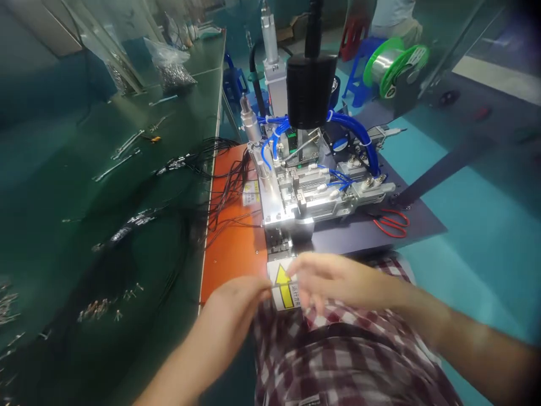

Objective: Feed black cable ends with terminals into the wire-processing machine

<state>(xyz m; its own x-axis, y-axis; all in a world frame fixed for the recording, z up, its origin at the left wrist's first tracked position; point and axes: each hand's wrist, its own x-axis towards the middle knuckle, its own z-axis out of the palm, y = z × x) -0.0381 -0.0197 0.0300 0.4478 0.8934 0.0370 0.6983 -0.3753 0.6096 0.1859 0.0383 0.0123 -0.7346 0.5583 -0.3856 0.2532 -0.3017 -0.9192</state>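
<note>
A white plate with a yellow arrow label (285,294) juts from the front of a metal machine (304,186) at lower centre. My left hand (240,299) is at the plate's left edge, thumb and fingers pinched together. Whatever they may hold is too small or hidden to make out. On the right side of the plate hovers my right hand (332,279), its fingers loosely curved and apart, a little blurred, with nothing visible in them. Thin black wires (228,192) run from the green tabletop towards the machine's left side.
The machine has blue air tubes (357,127) and stands on an orange board (234,248). A black nozzle (310,90) hangs above it. Red-handled scissors (393,223) lie to the right. On the green table (105,152) are small metal parts (99,309) and a bag (171,67). A solder-like wire spool (386,62) stands behind.
</note>
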